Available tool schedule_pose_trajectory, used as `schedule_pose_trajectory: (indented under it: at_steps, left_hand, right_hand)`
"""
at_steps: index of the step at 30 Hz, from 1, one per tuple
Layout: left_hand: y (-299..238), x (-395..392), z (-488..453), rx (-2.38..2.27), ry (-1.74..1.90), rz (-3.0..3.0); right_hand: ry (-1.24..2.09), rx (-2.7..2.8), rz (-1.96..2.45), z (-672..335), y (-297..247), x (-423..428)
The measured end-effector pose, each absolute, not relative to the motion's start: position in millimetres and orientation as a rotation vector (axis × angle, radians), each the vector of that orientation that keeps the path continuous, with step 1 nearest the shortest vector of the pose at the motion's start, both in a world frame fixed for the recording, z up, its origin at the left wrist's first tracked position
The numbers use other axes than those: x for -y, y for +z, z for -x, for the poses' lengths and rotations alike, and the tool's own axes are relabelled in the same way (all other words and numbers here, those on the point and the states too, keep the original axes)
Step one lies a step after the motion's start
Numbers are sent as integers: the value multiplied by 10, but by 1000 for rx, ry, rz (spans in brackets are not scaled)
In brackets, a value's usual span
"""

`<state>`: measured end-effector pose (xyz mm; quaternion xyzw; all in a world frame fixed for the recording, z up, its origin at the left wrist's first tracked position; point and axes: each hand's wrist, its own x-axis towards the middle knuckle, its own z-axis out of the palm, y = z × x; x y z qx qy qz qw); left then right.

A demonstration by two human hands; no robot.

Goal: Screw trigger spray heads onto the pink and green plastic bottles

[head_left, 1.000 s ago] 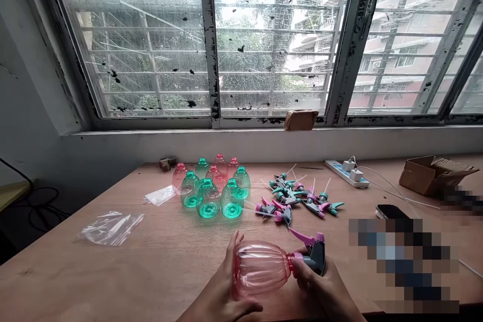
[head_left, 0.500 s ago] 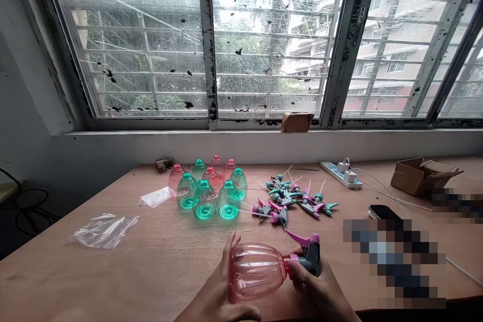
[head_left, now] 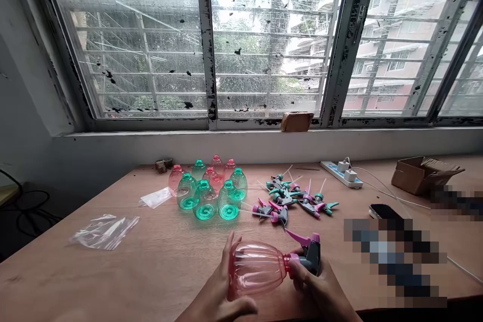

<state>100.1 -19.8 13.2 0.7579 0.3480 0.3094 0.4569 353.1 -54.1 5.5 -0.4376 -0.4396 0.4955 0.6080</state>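
A clear pink spray bottle (head_left: 256, 269) lies on its side above the table's near edge, its base to the left. My left hand (head_left: 217, 287) cups the base, fingers at the far side and thumb on the near side. At the neck, my right hand (head_left: 315, 282) pinches the pink collar of the black-and-pink trigger spray head (head_left: 312, 255), which sits on the bottle's mouth. Some of the right fingers are hidden behind the head. Beyond stand several green bottles (head_left: 205, 204) and pink bottles (head_left: 176, 178) without heads. Loose trigger spray heads (head_left: 281, 196) lie in a pile right of them.
Clear plastic bags (head_left: 107, 231) and a white packet (head_left: 156, 197) lie on the left of the table (head_left: 113, 282). Toward the right are a power strip (head_left: 341, 175) with cables, a cardboard box (head_left: 418, 176), a phone (head_left: 385, 214) and a blurred-out patch.
My left thumb has lifted slightly and shifted at the near side of the bottle. The bottle and my right hand stay almost where they were.
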Motion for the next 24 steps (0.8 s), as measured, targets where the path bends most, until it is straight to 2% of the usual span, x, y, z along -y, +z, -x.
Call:
schedule_pose_trajectory:
  at_steps: [24]
  left_hand:
    - [265,266,-1028,-912,709,-1870]
  right_hand:
    - [1122,978,999,-3519,82,548]
